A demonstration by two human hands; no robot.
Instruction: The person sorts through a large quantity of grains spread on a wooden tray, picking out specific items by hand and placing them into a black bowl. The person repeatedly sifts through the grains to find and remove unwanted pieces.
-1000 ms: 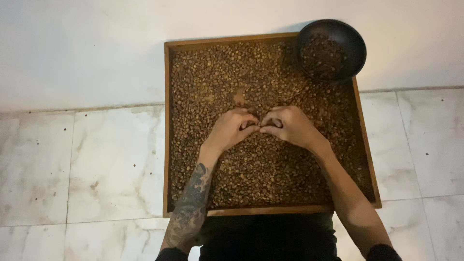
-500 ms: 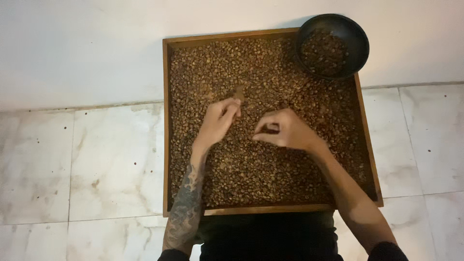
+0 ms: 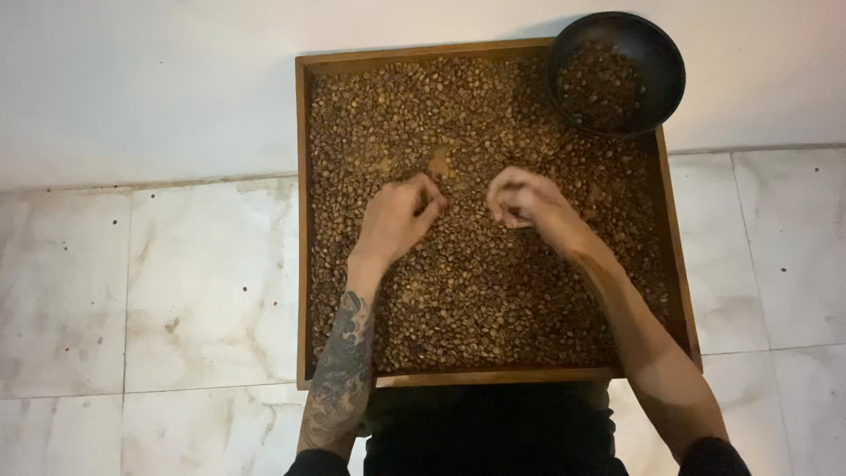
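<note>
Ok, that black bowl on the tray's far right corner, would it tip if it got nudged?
Probably it could. The black bowl seems to overhang the wooden tray rim, so its footing looks uneven. It is partly filled with beans, which likely adds weight but would spill. Both hands, left hand and right hand, are well clear of it.

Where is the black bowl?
The black bowl sits on the wooden tray's far right corner, beyond the right hand, holding some beans.

- The left hand was bare; back from its fingers, a dark tattoo covered the forearm.
- The right hand was bare, unmarked.
- Dark sleeves ended near both elbows.
</note>
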